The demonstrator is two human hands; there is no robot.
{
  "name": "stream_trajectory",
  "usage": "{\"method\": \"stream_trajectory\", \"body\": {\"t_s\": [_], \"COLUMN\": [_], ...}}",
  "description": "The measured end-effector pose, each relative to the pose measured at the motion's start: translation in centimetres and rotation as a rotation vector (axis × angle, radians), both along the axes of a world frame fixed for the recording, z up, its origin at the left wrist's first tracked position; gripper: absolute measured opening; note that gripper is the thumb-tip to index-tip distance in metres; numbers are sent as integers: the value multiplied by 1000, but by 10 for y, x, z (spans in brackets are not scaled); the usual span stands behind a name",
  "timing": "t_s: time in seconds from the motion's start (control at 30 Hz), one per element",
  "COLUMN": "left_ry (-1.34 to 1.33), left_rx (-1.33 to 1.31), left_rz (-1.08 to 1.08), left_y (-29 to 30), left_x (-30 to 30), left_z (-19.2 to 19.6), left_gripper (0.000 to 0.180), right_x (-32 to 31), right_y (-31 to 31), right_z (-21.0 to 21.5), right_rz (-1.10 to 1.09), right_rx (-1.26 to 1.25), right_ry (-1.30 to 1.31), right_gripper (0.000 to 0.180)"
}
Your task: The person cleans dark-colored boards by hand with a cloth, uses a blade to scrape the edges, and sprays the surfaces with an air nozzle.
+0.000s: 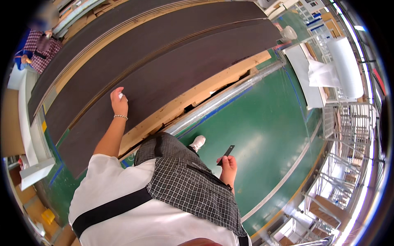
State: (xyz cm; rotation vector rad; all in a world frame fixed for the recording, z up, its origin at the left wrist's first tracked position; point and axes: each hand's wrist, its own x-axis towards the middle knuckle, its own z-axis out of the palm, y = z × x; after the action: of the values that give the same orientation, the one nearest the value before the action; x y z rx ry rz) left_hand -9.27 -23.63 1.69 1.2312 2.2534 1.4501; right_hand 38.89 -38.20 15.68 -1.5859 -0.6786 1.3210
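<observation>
My left hand reaches out over a long dark brown panel and presses a small white object against its surface; a bead bracelet sits on that wrist. My right hand hangs at my side above the green floor, gripping a thin flat black tool that points up and away. My white shirt, checked apron and a black strap fill the lower middle of the view.
Several dark panels lie stacked on wooden pallets beside a metal rail. Another person in a checked shirt stands at the far left. Wire racks, white foam rolls and a green floor lie to the right.
</observation>
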Motion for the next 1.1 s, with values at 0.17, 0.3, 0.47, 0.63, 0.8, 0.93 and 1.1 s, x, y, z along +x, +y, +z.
{"method": "stream_trajectory", "body": {"t_s": [0.17, 0.3, 0.47, 0.63, 0.8, 0.93, 1.1], "left_ry": [-368, -775, -388, -345, -177, 57, 201], "left_rx": [-59, -162, -334, -369, -495, -486, -713], "left_rz": [191, 122, 207, 254, 19, -233, -269], "left_y": [-4, -14, -44, -28, 74, 159, 229], "left_x": [40, 74, 120, 119, 128, 148, 152], "left_z": [-4, 9, 32, 34, 47, 55, 69], "left_gripper": [22, 20, 21, 17, 20, 28, 57], "right_x": [99, 147, 157, 116, 94, 85, 63], "right_y": [74, 149, 231, 292, 336, 375, 439], "right_z": [-11, -14, -26, -23, -31, -41, -74], "right_rz": [4, 144, 291, 396, 408, 363, 368], "right_rx": [21, 71, 17, -76, -139, -274, -495], "right_ry": [5, 34, 144, 260, 335, 427, 464], "right_gripper": [9, 9, 8, 7, 10, 12, 17]}}
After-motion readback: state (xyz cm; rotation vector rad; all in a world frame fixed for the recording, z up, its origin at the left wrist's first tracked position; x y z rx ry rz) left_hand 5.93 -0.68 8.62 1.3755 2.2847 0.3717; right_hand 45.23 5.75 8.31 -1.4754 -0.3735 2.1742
